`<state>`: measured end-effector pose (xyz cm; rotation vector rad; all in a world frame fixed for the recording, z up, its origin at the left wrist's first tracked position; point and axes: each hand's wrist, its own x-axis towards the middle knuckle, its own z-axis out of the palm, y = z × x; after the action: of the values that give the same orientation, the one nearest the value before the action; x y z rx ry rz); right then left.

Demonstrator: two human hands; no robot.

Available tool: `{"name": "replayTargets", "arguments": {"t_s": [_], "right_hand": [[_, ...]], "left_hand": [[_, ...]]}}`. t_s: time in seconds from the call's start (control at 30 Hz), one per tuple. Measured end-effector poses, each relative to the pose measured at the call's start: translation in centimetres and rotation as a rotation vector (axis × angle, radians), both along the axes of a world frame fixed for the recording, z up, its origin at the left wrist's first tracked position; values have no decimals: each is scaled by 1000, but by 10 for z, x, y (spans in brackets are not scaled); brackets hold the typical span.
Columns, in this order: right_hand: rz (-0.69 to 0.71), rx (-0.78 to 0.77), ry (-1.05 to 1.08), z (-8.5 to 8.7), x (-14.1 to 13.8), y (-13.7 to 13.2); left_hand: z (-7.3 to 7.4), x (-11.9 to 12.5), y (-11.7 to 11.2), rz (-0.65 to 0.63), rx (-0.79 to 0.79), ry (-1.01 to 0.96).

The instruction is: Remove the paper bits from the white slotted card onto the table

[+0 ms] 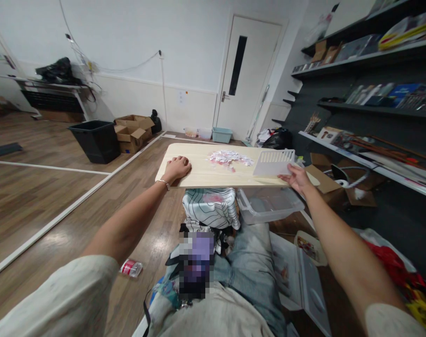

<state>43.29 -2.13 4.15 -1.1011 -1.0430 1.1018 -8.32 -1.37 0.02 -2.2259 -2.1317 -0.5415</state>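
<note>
A pale wooden board (206, 174) lies across in front of me, above my legs. A loose heap of small white and pink paper-like pieces (229, 158) is spread on its middle. My left hand (178, 169) rests on the board's left part, fingers curled in; whether anything is inside them is hidden. My right hand (296, 178) pinches the right end of a white plastic panel with a row of slots (274, 164). The panel stands tilted on the board, to the right of the heap, its lower edge at the board's surface.
Below the board are a striped cloth-covered thing (211, 210) and a clear plastic bin (269, 208). A bottle (131, 268) lies on the floor at left. A black bin (95, 142) and cardboard boxes (132, 133) stand farther back. Loaded shelves (374, 110) line the right wall.
</note>
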Motion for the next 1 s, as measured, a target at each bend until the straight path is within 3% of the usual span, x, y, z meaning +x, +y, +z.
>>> {"name": "replayTargets", "arguments": {"t_s": [0.3, 0.6, 0.77, 1.0], "right_hand": [[17, -3, -190, -12, -13, -1], [64, -105, -636, -6, 21, 18], [103, 6, -790, -5, 36, 18], [188, 204, -758, -14, 38, 20]], "left_hand": [[-1, -1, 2, -4, -2, -17], [2, 0, 0, 3, -20, -15], [2, 0, 1, 7, -30, -2], [2, 0, 0, 8, -26, 8]]}}
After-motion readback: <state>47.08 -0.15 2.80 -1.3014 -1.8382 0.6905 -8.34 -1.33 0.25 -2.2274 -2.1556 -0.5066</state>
